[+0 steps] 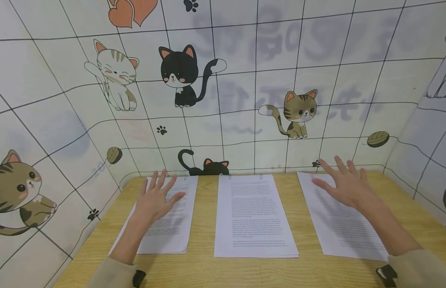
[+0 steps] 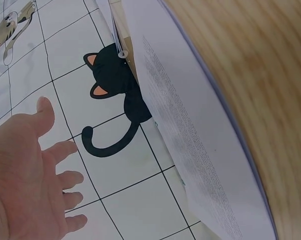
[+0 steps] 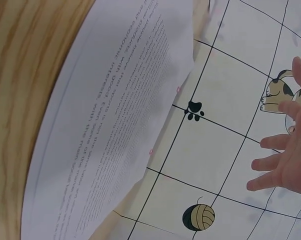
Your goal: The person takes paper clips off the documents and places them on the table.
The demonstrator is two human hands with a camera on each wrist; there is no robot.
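Observation:
Three stacks of printed paper lie side by side on a wooden table. My left hand hovers over the left stack, fingers spread and holding nothing. In the left wrist view the same hand is apart from the paper. The middle stack lies between my hands, with paper clips at its top edge. Above the right stack my right hand is raised with spread fingers, also holding nothing. Pink paper clips show on that stack's edge in the right wrist view.
The wooden table meets a wall at the back, covered in a grid pattern with cartoon cats, paw prints and yarn balls. Side walls rise at left and right. Bare wood strips run between the stacks.

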